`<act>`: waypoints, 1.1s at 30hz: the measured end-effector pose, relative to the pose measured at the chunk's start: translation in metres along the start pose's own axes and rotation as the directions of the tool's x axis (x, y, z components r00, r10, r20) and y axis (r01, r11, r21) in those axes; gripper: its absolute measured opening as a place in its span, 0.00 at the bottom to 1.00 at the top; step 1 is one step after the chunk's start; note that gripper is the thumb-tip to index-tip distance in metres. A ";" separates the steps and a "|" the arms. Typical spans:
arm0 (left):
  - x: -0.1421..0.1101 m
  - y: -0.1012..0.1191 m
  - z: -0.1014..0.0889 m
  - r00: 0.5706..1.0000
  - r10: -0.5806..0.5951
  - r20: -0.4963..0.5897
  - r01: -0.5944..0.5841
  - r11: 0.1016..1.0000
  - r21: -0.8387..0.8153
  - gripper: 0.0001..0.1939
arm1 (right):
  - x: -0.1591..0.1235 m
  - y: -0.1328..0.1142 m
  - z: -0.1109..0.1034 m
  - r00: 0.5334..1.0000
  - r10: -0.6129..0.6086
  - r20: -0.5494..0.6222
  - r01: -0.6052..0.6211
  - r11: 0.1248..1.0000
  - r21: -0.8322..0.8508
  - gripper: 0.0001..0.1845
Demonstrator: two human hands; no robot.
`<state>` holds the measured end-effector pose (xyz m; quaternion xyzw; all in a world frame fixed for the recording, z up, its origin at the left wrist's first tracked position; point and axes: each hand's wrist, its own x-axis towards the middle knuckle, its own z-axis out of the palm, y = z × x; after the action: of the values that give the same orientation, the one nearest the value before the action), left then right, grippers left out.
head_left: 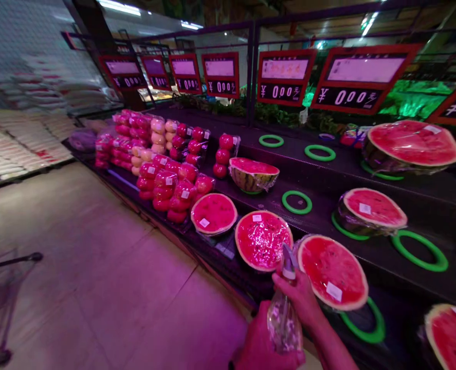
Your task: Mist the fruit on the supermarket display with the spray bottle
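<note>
Hands (256, 339) closed round spray btl (284, 319), L low, R high, nr cut watermelons (330, 267).

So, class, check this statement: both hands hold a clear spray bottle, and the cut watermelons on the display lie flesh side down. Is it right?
Not quite: the head view shows the cut watermelons with their red flesh facing up, not down. The rest stands: the left hand and right hand both hold the clear spray bottle.
</note>
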<state>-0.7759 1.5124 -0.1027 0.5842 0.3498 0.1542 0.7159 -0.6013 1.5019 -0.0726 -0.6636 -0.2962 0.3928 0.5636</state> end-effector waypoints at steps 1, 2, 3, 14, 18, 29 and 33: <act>0.005 -0.002 0.002 1.000 -0.009 0.014 0.009 1.000 0.022 0.48 | -0.002 0.001 -0.004 1.000 -0.006 -0.028 0.006 1.000 0.019 0.29; 0.010 -0.003 0.003 0.999 -0.025 0.029 0.023 0.998 0.052 0.48 | -0.004 0.000 -0.009 0.998 -0.011 -0.057 0.014 0.999 0.043 0.28; 0.016 -0.001 0.005 0.998 -0.050 0.043 0.046 0.995 0.090 0.46 | -0.006 -0.003 -0.014 0.996 -0.015 -0.089 0.021 0.998 0.066 0.28; 0.100 0.136 0.067 0.955 0.084 0.283 -0.191 0.907 0.374 0.56 | 0.033 -0.079 -0.137 0.908 -0.158 -0.388 0.168 0.986 -0.008 0.28; 0.121 0.173 0.072 0.932 0.079 0.355 -0.235 0.875 0.423 0.58 | 0.043 -0.096 -0.160 0.794 -0.162 -0.586 0.160 0.986 -0.057 0.30; 0.151 0.212 -0.016 0.879 0.216 0.426 -0.341 0.908 0.243 0.42 | 0.099 -0.162 -0.074 0.797 -0.190 -0.574 0.267 0.962 0.052 0.42; 0.165 0.218 -0.071 0.926 0.250 0.283 -0.331 0.897 0.294 0.37 | 0.144 -0.186 -0.021 0.827 -0.266 -0.496 0.297 0.955 -0.019 0.37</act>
<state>-0.6660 1.7269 0.0455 0.7578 0.1907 0.1270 0.6110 -0.4997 1.6468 0.0840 -0.6736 -0.2254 0.1318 0.6914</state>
